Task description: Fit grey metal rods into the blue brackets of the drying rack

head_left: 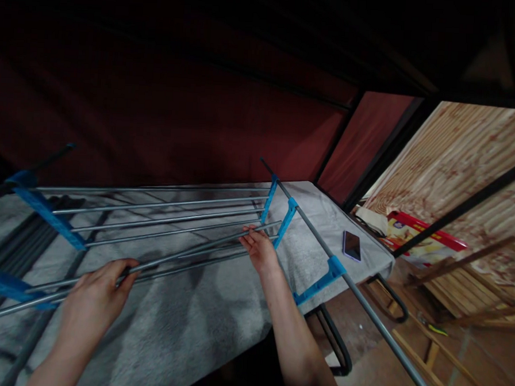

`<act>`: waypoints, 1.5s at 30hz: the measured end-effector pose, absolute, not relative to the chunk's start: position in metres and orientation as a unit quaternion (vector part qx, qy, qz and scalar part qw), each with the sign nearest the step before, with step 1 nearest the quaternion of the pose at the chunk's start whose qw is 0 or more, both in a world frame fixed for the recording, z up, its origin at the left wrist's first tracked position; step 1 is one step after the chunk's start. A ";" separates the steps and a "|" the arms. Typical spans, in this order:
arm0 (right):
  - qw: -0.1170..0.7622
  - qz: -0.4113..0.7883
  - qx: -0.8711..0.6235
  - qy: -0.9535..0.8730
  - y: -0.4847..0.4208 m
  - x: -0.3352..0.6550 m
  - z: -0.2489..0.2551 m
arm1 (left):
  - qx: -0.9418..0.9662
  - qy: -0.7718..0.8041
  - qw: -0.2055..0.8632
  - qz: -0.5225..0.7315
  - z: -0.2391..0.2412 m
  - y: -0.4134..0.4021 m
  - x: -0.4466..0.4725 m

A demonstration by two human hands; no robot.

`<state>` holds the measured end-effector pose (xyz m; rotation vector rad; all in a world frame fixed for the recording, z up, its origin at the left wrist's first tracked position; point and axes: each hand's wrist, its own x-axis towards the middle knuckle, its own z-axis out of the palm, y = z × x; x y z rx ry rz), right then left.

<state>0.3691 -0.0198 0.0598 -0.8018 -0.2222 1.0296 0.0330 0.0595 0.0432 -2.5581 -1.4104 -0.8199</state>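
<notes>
A partly assembled rack of grey metal tubes and blue plastic brackets lies on a grey cloth. My left hand is closed around a metal tube near the left bracket. Toward that tube's other end, the fingers of my right hand pinch it, close to a blue bracket on the right. Behind my hands, several parallel tubes run between a blue bracket and another on the right. A long tube passes through the right-hand brackets.
More dark tubes lie bundled at the left. On the cloth at the right rests a phone. Beyond the edge are a red and yellow box, wooden frames and a black metal handle. A dark red panel stands behind.
</notes>
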 end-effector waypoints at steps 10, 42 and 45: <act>0.791 0.481 -0.367 -0.095 -0.023 0.372 0.057 | -0.846 -0.462 0.073 -0.256 0.040 0.061 0.034; 0.787 0.449 -0.413 -0.089 -0.028 0.377 0.053 | -0.849 -0.379 0.074 -0.360 0.058 0.052 0.045; 0.807 0.328 -0.488 -0.055 -0.033 0.389 0.042 | -0.849 -0.370 0.092 -0.365 0.059 0.053 0.046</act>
